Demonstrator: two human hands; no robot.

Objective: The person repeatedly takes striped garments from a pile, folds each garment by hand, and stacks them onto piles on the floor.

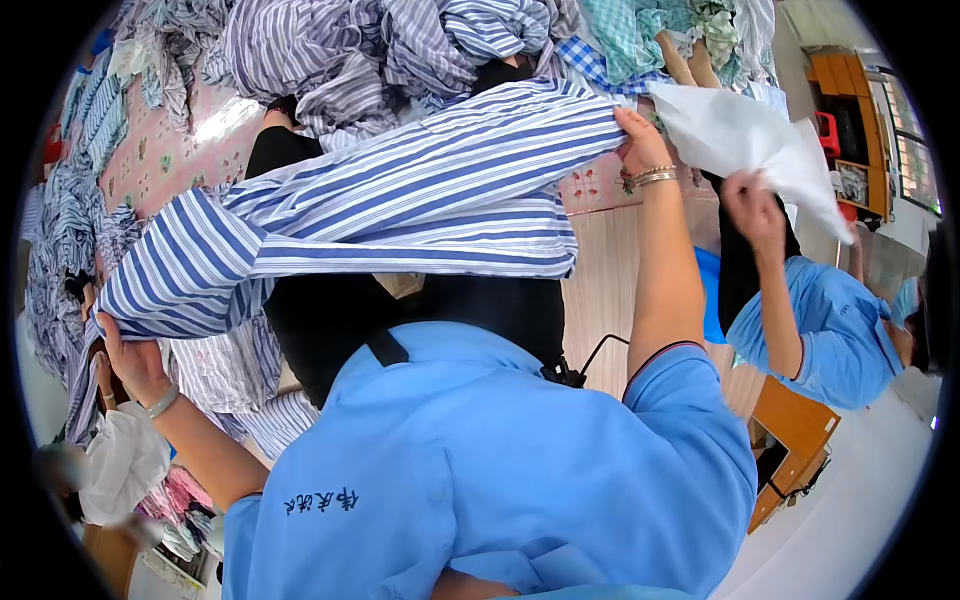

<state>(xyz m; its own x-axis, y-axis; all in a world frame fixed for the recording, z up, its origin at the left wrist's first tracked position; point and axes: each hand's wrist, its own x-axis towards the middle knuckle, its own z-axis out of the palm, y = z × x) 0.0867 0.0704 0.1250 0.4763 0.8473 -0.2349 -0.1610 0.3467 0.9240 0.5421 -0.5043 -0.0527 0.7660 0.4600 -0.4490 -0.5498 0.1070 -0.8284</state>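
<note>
A blue-and-white striped garment is stretched out between my two hands, in front of my body. My left hand grips its lower left end, with the cloth between thumb and fingers. At the upper right, my right hand pinches the other end, near a bracelet on the wrist. The garment lies in long folds, and its lower edge hangs over my dark trousers. Its far side is hidden from view.
Piles of striped clothes cover much of a pink table. On the right, a co-worker in a blue shirt handles a white cloth. Other people's arms reach in from the far side. Wooden shelves stand at the right.
</note>
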